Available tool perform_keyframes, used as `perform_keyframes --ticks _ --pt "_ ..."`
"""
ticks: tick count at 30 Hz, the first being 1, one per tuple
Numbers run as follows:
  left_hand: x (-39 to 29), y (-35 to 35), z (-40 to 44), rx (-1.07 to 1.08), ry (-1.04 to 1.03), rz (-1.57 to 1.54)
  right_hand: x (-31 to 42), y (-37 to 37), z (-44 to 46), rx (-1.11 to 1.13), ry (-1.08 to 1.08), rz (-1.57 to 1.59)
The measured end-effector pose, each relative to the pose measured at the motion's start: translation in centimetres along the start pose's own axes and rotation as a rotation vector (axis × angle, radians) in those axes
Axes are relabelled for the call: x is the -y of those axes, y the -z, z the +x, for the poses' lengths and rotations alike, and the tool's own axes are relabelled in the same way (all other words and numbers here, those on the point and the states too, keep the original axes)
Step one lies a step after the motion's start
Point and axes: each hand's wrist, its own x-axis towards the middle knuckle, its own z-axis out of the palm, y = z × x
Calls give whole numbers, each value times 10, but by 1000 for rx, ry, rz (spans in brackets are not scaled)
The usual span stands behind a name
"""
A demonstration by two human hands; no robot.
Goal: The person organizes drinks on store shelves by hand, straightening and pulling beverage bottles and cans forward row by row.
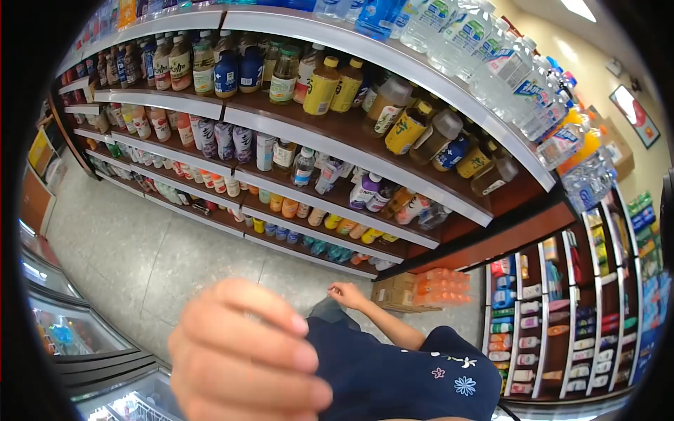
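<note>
Close to the camera, my left hand (246,354) is raised at the lower middle. Its fingers are curled side by side and I see nothing in them; the palm is hidden. Farther down, my right hand (344,295) hangs in front of the lowest shelves, away from the bottles. Its fingers are loosely bent, a little apart, with nothing visible in them. Nearest to it on the floor are a cardboard box (394,291) and a shrink-wrapped pack of orange bottles (442,286). My dark blue shirt (400,375) with small flowers fills the bottom.
A long drinks shelf (309,116) runs across the view, lined with bottles on several levels. Clear water bottles (484,56) stand along its top. Another shelf (554,316) with packaged goods is at the right. Glass-topped freezers (84,330) line the lower left, beside the grey tiled floor (133,245).
</note>
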Motion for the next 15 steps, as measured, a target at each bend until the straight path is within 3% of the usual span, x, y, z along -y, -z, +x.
perform_keyframes --ticks 3,6,10,13,15 --pt "-36 33 14 58 60 -428 4 -17 -8 94 -25 -82" --pt "-68 53 13 -78 115 -632 -3 -25 -5 197 -70 -198" --pt "-114 59 11 -445 197 -518 -1 -25 12 328 -94 -328" --pt "-133 67 3 -565 149 -395 -5 -30 35 470 -124 -399" --pt "-125 79 1 -552 5 -324 -12 -29 66 433 20 -489"
